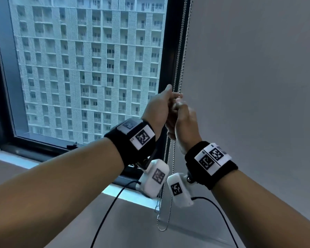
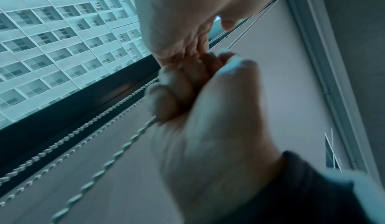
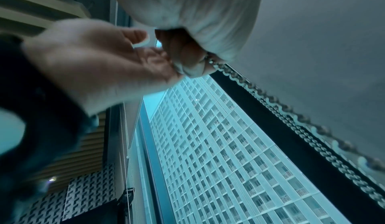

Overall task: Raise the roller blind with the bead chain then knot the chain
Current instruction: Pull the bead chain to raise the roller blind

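Bead chain of small silver metal balls [image 1: 177, 56] hangs in two strands down the right of centre in the head view, along the dark window frame's [image 1: 170, 51] right upright. Both hands meet on it at mid-frame. The left hand [image 1: 158, 109] has its fingers [image 1: 169, 88] curled round the strands, thumb up against the chain, and grips it. The right hand [image 1: 185, 125] sits just beside and slightly below, touching the left, with its fingers curled and pinching the chain. In the left wrist view the right hand [image 2: 212, 128] fills the lower centre as a fist with a strand of the chain [image 2: 116, 153] running out of it toward the lower left, while the left hand [image 2: 177, 21] occupies the top centre. In the right wrist view the right hand's [image 3: 204, 13] fist closes on the chain [image 3: 260, 94], which trails to the lower right, and the left hand [image 3: 93, 59] lies at centre left, blurred.

Below the hands in the head view the chain falls between two white wrist cameras [image 1: 155, 178] and ends in a slack loop near the lower centre. Black wristbands with square printed markers [image 1: 132, 136] wrap both wrists. A plain grey wall [image 1: 258, 86] fills the right half of the frame. Through the window glass at upper left stands a pale high-rise building with rows of balconies [image 1: 88, 68]. The roller blind itself cannot be made out in these views.
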